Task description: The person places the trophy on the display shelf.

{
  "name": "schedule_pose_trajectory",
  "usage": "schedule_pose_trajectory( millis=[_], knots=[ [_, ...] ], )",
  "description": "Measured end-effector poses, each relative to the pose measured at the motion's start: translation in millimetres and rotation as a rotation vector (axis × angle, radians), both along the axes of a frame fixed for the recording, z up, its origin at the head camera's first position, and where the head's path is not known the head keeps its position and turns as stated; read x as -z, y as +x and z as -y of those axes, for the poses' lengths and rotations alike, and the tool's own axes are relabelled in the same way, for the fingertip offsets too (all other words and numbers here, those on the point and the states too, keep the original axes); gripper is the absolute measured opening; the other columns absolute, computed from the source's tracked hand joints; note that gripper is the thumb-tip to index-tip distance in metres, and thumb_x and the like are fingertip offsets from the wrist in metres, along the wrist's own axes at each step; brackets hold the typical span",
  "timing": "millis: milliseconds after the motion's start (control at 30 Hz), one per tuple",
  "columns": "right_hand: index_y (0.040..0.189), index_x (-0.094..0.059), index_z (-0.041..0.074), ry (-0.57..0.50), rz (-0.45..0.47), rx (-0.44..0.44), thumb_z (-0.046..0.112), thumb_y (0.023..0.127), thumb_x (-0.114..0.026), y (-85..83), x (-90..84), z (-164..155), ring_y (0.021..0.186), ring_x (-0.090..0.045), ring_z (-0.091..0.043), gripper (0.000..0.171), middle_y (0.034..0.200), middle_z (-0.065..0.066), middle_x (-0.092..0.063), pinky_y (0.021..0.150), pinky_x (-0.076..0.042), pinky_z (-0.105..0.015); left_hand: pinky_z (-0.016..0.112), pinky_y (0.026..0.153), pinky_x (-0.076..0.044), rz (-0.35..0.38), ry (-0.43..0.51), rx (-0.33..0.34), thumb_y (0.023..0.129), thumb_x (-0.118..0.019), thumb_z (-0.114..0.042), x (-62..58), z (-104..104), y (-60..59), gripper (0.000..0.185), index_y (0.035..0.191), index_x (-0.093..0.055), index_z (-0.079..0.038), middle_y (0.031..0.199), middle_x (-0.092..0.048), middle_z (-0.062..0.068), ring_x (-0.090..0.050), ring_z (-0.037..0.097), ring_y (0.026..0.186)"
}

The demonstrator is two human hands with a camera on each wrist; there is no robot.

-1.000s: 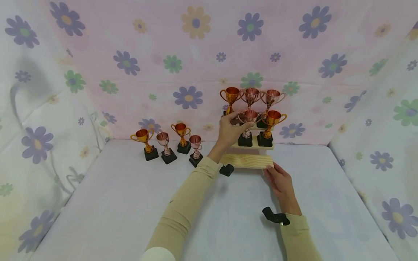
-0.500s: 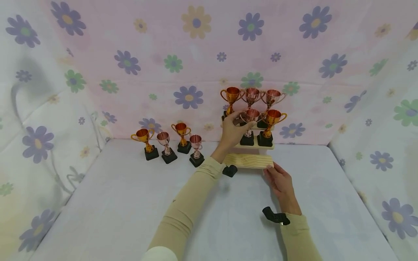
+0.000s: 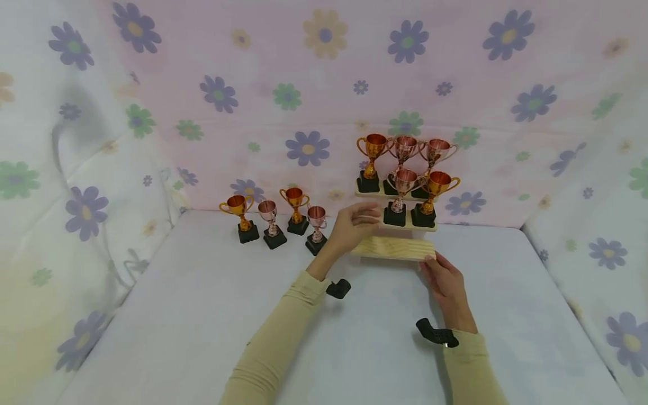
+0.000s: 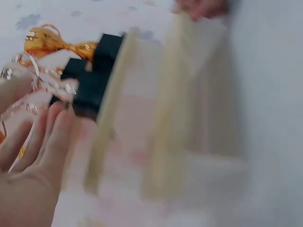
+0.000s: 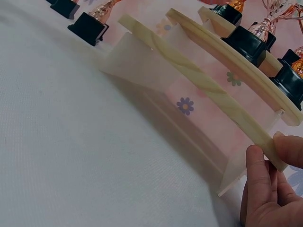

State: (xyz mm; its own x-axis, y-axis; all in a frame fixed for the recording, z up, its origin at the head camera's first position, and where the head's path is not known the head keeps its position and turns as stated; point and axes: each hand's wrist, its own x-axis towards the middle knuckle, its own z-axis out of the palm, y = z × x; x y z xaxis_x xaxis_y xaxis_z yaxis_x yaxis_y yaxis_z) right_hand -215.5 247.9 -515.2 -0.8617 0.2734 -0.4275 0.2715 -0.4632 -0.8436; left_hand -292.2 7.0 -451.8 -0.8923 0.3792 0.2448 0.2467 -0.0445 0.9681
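A stepped wooden display stand (image 3: 395, 248) with three tiers stands at the back right of the table. On its middle tier a rose-gold trophy cup (image 3: 397, 214) on a black base sits left of a gold trophy cup (image 3: 437, 184). My left hand (image 3: 352, 228) is at the left of that tier, its fingers extended and nothing in them. Blur in the left wrist view hides whether it touches the tier. At the right end of the bare lowest tier, my right hand (image 3: 446, 286) pinches the board (image 5: 227, 106) between thumb and fingers.
The top tier carries a gold trophy (image 3: 374, 147) and two rose-gold ones (image 3: 406, 147). Several more trophies, including a gold one (image 3: 237, 206) and a rose-gold one (image 3: 317, 216), stand on the white table (image 3: 202, 315) to the left. Flowered cloth (image 3: 253, 67) hangs behind.
My left hand has let go of the rose-gold trophy on the middle tier and moved down and left from it. That trophy had shifted slightly right before. My right hand keeps its hold.
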Motion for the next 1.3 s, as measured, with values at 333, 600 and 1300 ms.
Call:
schedule_pose_trajectory(
  millis=[333, 600, 1300],
  knots=[
    [0.16, -0.031, 0.008, -0.012, 0.008, 0.012, 0.011, 0.104, -0.057, 4.7, -3.6, 1.7, 0.105, -0.062, -0.002, 0.062, 0.127, 0.003, -0.053, 0.098, -0.051, -0.016, 0.032, 0.094, -0.059, 0.019, -0.328, 0.207, 0.09, -0.074, 0.002, 34.0, 105.6, 33.9, 0.053, 0.138, -0.054, 0.01, 0.125, -0.064, 0.03, -0.069, 0.035, 0.109],
    [0.16, -0.031, 0.008, -0.024, 0.018, 0.026, 0.011, 0.102, -0.059, 7.1, -2.6, -1.0, 0.095, -0.065, 0.0, 0.064, 0.12, 0.004, -0.056, 0.093, -0.054, -0.015, 0.035, 0.09, -0.06, 0.018, -0.475, 0.152, 0.09, -0.077, -0.006, 43.1, 186.8, 49.8, 0.054, 0.136, -0.055, 0.012, 0.12, -0.068, 0.028, -0.07, 0.032, 0.105],
    [0.159, -0.034, 0.009, -0.055, 0.005, 0.03, 0.01, 0.1, -0.063, 3.1, -2.3, 1.5, 0.094, -0.067, 0.0, 0.066, 0.117, 0.006, -0.058, 0.091, -0.055, -0.016, 0.055, 0.111, -0.045, 0.232, -0.511, -0.657, 0.088, -0.08, -0.017, 12.6, 276.0, 12.4, 0.09, 0.156, -0.025, 0.005, 0.149, -0.044, 0.031, -0.046, 0.045, 0.136]
  ],
)
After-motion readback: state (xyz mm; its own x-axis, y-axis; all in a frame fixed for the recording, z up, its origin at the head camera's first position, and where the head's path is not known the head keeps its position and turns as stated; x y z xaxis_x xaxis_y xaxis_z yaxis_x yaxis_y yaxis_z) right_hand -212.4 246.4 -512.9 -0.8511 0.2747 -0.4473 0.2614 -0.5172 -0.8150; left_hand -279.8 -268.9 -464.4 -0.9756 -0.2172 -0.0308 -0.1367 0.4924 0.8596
